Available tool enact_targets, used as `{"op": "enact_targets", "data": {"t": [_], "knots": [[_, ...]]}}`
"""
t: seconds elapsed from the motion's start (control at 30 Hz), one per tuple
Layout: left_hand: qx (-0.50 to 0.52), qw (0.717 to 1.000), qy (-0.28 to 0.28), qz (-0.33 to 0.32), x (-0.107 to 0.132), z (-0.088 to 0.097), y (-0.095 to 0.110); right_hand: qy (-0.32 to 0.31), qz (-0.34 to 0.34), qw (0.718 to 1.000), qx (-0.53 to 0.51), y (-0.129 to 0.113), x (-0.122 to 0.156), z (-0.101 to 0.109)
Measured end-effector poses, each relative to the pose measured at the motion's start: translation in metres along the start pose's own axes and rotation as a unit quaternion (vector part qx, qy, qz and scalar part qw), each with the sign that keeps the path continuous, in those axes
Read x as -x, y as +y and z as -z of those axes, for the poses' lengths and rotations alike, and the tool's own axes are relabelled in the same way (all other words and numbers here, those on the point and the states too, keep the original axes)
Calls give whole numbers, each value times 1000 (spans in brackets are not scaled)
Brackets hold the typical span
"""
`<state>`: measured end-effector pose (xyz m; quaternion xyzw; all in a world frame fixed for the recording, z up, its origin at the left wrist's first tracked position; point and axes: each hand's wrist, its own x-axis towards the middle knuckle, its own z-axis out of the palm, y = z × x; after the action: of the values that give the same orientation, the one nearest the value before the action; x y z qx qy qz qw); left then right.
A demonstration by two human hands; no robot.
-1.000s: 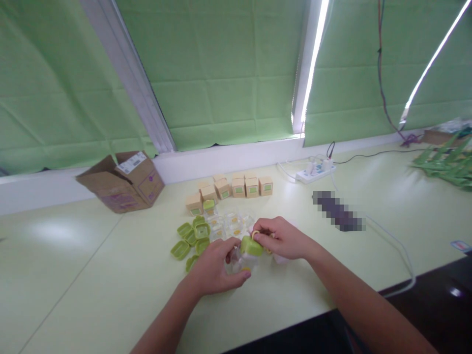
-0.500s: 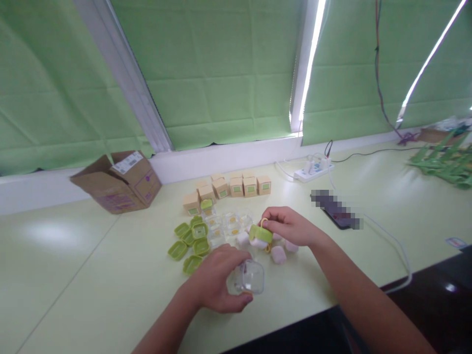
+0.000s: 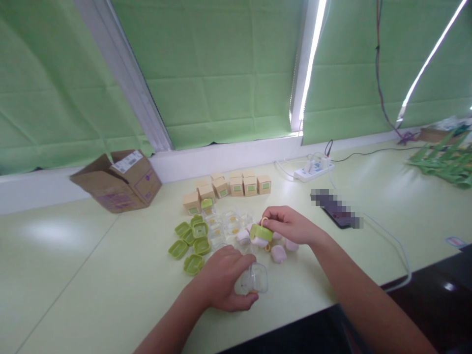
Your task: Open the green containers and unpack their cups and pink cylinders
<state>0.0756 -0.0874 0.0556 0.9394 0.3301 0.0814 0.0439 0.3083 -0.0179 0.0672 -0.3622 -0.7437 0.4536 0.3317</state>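
Observation:
My left hand grips a clear plastic container between thumb and fingers, low over the table's front. In my right hand is a green lid, pinched by its yellow loop, with a pale pink block under it. More pale pink blocks lie on the table below and around the right hand. Several green lids are grouped left of my left hand. Behind them stand several clear containers with yellow spots. One clear container at the back wears a green lid.
Small tan boxes line up behind the containers. An open cardboard carton stands at the back left. To the right are a phone, partly blurred out, a white power strip with cables, and a green leafy-looking pile.
My left hand has shifted slightly to the right with the clear container. My right hand and the green lid stay almost in place.

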Motion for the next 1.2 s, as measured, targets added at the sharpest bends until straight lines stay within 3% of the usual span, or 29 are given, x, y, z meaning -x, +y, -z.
{"op": "enact_targets", "data": {"t": [0.27,0.57,0.9,1.2], "knots": [[-35,997,-46,55,1,3,-7,-36,-17,997,59,8,-1,4],[-66,991,-62,102,6,8,-17,-70,-22,988,135,10,0,3],[-7,993,-63,95,6,14,-22,-120,-7,975,186,13,-2,-8],[8,995,-56,82,7,18,-24,-148,25,934,325,2,1,-22]]}}
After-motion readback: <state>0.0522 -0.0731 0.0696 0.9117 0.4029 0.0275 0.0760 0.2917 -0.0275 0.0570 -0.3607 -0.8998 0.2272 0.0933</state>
